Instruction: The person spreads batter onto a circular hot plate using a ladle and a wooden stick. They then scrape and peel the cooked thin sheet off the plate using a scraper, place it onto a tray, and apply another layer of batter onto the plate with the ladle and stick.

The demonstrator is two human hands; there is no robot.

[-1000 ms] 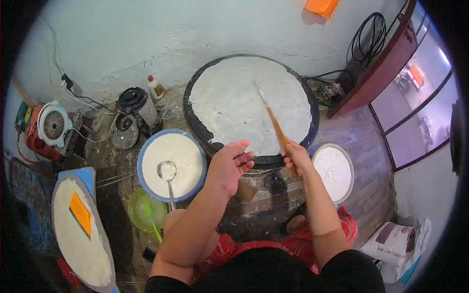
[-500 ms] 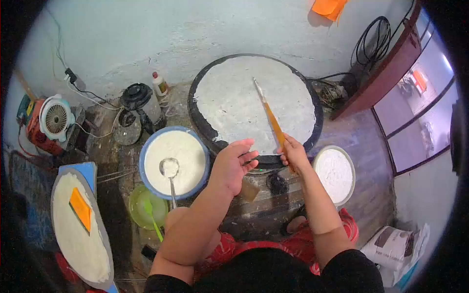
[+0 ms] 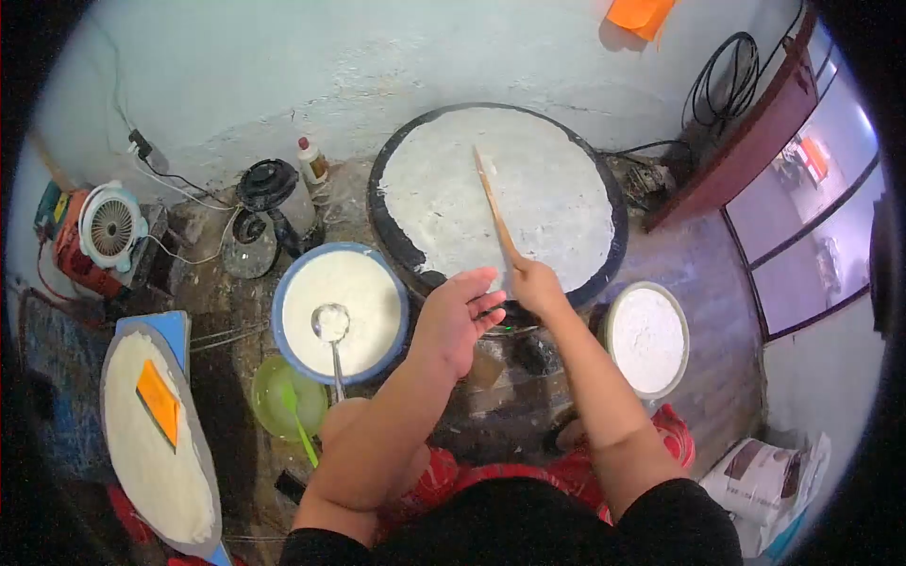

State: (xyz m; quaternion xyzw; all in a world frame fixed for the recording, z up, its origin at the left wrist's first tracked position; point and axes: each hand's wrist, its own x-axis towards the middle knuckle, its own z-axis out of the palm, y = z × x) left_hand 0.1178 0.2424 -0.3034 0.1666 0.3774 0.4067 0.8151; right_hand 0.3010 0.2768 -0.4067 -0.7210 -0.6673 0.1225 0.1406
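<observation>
My right hand [image 3: 539, 287] is wrapped round the handle of a long wooden spatula [image 3: 494, 200]. The blade lies over a thin white sheet of batter [image 3: 547, 179] that covers most of a round black griddle [image 3: 619, 212]. My left hand [image 3: 457, 323] holds nothing; its fingers are apart, and it hovers at the griddle's front edge. Left of it stands a blue-rimmed basin [image 3: 276, 307] of white batter with a metal ladle [image 3: 338, 363] in it. Beside the basin, a green bowl [image 3: 262, 417] contains a bright green utensil [image 3: 304, 432].
An oval board [image 3: 213, 509] at left bears a pale sheet and an orange scraper [image 3: 159, 401]. A blender-like jug [image 3: 274, 193], a bottle [image 3: 312, 162] and a small fan [image 3: 111, 226] stand behind. At right are a tub of white powder [image 3: 646, 340], a sack [image 3: 760, 481] and a reddish door [image 3: 746, 132].
My right hand has moved left, and the spatula has shifted left with it and turned. My left hand has stayed almost where it was.
</observation>
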